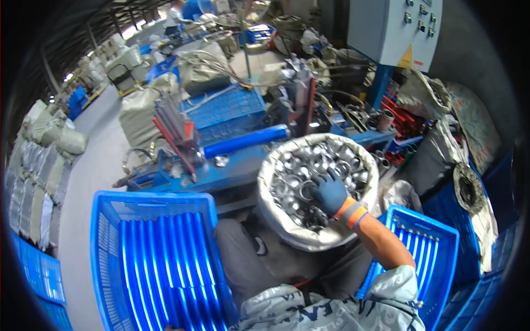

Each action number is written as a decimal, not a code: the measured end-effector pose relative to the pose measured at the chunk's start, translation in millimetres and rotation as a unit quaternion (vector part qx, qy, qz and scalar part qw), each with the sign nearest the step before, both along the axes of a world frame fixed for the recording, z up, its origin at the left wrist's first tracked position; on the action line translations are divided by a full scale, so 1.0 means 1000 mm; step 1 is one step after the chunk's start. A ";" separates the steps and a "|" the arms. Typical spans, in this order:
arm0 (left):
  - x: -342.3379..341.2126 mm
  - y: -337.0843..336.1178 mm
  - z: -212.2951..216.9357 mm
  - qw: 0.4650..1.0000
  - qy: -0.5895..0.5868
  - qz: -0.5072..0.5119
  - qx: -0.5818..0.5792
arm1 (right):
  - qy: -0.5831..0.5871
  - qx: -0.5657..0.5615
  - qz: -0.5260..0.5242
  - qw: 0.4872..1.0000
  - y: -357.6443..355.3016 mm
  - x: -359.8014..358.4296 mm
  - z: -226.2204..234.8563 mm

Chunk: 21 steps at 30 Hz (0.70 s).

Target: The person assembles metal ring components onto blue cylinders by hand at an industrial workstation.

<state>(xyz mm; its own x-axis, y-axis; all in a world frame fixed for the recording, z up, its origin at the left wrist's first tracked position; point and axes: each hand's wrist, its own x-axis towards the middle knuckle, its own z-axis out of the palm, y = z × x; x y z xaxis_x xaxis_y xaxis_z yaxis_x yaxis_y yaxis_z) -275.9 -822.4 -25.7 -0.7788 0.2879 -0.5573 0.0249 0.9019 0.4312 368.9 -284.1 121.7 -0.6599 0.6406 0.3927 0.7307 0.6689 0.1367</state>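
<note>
Patterned sleeve (353, 309), right forearm extended forward, gloved right hand (330, 194) in sack (287, 229), grip grasping metal rings (309, 165)

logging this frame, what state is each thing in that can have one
sack: open, rim rolled down, full of metal rings
right hand: gloved, reaching into the rings
left blue crate: empty
right blue crate: looks empty
grey control cabinet: door shut

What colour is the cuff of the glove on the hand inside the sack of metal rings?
Orange, on a blue-grey glove; head view.
</note>
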 end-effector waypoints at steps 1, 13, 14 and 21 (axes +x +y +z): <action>0.006 0.000 -0.008 0.999 -0.032 -0.007 -0.005 | 0.023 -0.054 -0.005 0.998 -0.016 0.005 0.007; -0.027 -0.001 -0.019 0.954 -0.297 -0.027 -0.021 | 0.783 -0.534 0.094 0.306 -0.091 0.013 -0.010; -0.017 -0.001 -0.015 0.955 -0.296 -0.028 -0.024 | 0.775 -0.558 0.108 0.275 -0.092 0.019 -0.014; 0.049 0.035 -0.017 0.747 -0.592 -0.005 0.303 | 0.761 -0.586 0.166 0.223 -0.107 0.020 -0.001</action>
<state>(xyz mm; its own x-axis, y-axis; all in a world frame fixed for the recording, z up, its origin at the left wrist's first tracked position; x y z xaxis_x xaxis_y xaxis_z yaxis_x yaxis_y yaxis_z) -226.6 -787.9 -42.8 0.1595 0.7697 -0.6182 -0.6918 0.5338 0.4863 388.8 -390.8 120.7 -0.4211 0.9069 0.0158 -0.7824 -0.3544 -0.5121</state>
